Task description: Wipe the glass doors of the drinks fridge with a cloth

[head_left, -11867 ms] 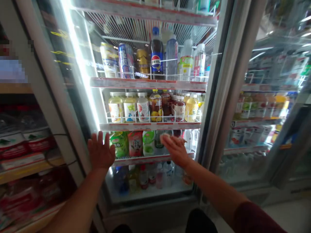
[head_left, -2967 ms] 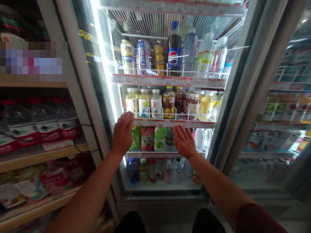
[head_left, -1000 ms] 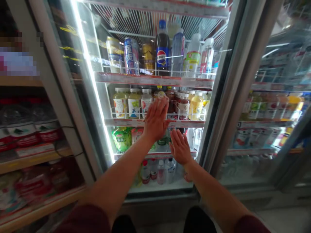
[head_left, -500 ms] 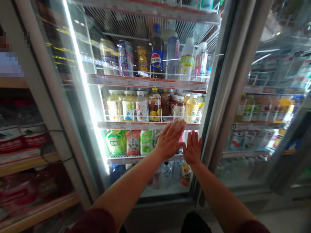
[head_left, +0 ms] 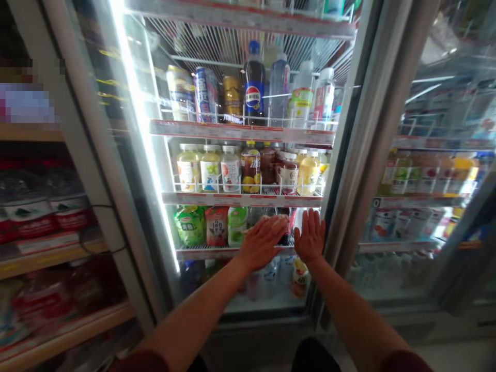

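Observation:
Both bare hands reach out before a lit drinks fridge point(head_left: 248, 197). My left hand point(head_left: 259, 244) is flat with fingers stretched towards the upper right, holding nothing. It covers part of the shelf where a green pouch point(head_left: 189, 226), a red pouch point(head_left: 216, 227) and a green-and-white pack point(head_left: 237, 225) stand. To its right my right hand point(head_left: 310, 237) is raised with fingers up and slightly apart, also empty, close to the fridge's right frame point(head_left: 358, 155). A gap separates the hands. Whether either one touches glass, I cannot tell.
Higher shelves hold a cola bottle point(head_left: 254, 85), cans point(head_left: 181, 93) and pale juice bottles point(head_left: 309, 173). A second fridge with more drinks point(head_left: 411, 173) adjoins on the right. At left, a wooden-edged rack point(head_left: 83, 248) carries red-labelled packs.
My left hand has moved down and left, away from the right hand, uncovering the shelf edge above. My right hand stays nearly in place. The view has shifted slightly.

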{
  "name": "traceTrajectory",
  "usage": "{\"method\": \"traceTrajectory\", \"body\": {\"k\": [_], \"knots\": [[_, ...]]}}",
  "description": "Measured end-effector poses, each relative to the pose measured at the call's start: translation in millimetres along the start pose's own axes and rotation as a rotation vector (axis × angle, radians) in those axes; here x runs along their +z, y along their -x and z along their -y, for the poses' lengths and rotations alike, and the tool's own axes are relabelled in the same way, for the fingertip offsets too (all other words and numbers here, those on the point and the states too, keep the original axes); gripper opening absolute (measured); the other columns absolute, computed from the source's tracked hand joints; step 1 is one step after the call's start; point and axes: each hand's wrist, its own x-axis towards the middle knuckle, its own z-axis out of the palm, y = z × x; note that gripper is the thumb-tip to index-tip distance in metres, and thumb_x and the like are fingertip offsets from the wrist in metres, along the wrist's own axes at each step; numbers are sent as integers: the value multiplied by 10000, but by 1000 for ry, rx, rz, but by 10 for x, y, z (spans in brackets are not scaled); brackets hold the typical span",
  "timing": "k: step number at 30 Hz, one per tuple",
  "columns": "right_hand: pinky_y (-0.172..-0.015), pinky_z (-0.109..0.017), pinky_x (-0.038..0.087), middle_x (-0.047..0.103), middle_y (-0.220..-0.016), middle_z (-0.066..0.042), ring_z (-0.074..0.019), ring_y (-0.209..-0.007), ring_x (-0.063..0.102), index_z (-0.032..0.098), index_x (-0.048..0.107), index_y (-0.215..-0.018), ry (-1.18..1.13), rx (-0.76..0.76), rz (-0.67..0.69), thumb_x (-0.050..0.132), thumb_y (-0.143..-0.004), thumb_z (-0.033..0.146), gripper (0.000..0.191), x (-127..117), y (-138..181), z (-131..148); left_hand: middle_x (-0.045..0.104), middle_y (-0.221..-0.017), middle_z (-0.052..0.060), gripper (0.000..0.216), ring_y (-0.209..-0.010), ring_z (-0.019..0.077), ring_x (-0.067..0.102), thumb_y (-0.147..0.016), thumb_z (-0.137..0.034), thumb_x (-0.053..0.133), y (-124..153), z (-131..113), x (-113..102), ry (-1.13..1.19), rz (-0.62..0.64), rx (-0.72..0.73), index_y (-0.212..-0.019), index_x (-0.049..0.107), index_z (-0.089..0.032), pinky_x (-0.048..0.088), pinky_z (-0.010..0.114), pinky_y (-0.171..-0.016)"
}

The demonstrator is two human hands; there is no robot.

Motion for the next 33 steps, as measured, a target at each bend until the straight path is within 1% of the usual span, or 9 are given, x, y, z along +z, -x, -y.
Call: {"method": "traceTrajectory", "body": {"k": [2, 8, 14, 17, 22, 25, 28, 30, 33], "knots": [[-1238, -581, 267, 395, -1628, -209, -329, -1541, 346, 156, 139, -1654, 8, 0, -9, 431, -1022, 317, 715, 5, 4, 1, 388, -1640, 10, 617, -1583, 198, 212, -1016, -466, 453, 54, 106, -44, -17, 12, -19, -1586, 376, -244, 119, 405, -1336], [-1240, -564, 266, 406, -1622, -207, -324, -1557, 310, 143, 136, -1653, 29, -7, -26, 432, -1028, 321, 714, 7, 10, 3, 242, -1695, 101, 666, -1600, 294, 125, -1033, -356, 396, -316, 808, -497, -36, -172, -423, -1643, 208, -167, 157, 532, -1311], [-1235, -568, 280, 396, -1625, -214, -328, -1555, 315, 145, 117, -1655, 48, -12, -18, 441, -1022, 316, 732, -9, 15, 2, 410, -1621, 91, 740, -1576, 282, 232, -992, -421, 519, 611, 377, -237, -37, 18, -189, -1637, 244, -185, 182, 452, -1321], [-1232, -575, 287, 375, -1636, -218, -334, -1551, 322, 146, 111, -1656, 59, -8, -4, 433, -1023, 320, 731, -21, 15, 7, 385, -1635, 92, 727, -1572, 283, 242, -1006, -429, 501, 533, 615, -347, -44, 34, -203, -1639, 239, -184, 165, 457, -1327], [-1245, -568, 267, 371, -1638, -216, -329, -1561, 298, 141, 104, -1656, 54, 3, 1, 427, -1027, 313, 727, -32, 12, 18, 145, -1713, 118, 747, -1601, 327, 92, -1023, -402, 448, 70, 1223, -659, -21, -179, -470, -1659, 122, -185, 154, 541, -1319], [-1256, -553, 251, 367, -1644, -204, -312, -1576, 262, 144, 107, -1655, 52, -5, -8, 423, -1029, 313, 721, -25, 18, 13, 118, -1710, 164, 793, -1601, 344, 36, -1010, -368, 481, 472, 968, -522, -46, -136, -408, -1655, 84, -131, 169, 559, -1305], [-1261, -554, 242, 342, -1660, -191, -308, -1576, 262, 164, 92, -1658, 39, 8, 2, 422, -1029, 320, 727, -13, 30, 5, 273, -1675, 148, 807, -1601, 306, 60, -989, -345, 540, 1007, 684, -342, -47, -14, -226, -1652, 126, -146, 183, 510, -1313], [-1261, -564, 236, 325, -1669, -186, -316, -1572, 272, 177, 81, -1659, 27, 20, 15, 420, -1030, 326, 730, -9, 35, 2, 326, -1656, 138, 772, -1600, 289, 98, -995, -351, 537, 1110, 773, -369, -41, 8, -231, -1648, 172, -159, 175, 491, -1318], [-1258, -572, 233, 328, -1668, -185, -326, -1567, 282, 183, 86, -1660, 8, 28, 6, 415, -1033, 326, 722, -15, 32, 6, 218, -1684, 193, 733, -1593, 349, 115, -1027, -415, 458, 892, 1238, -604, -54, -90, -394, -1635, 199, -97, 155, 563, -1307]]}}
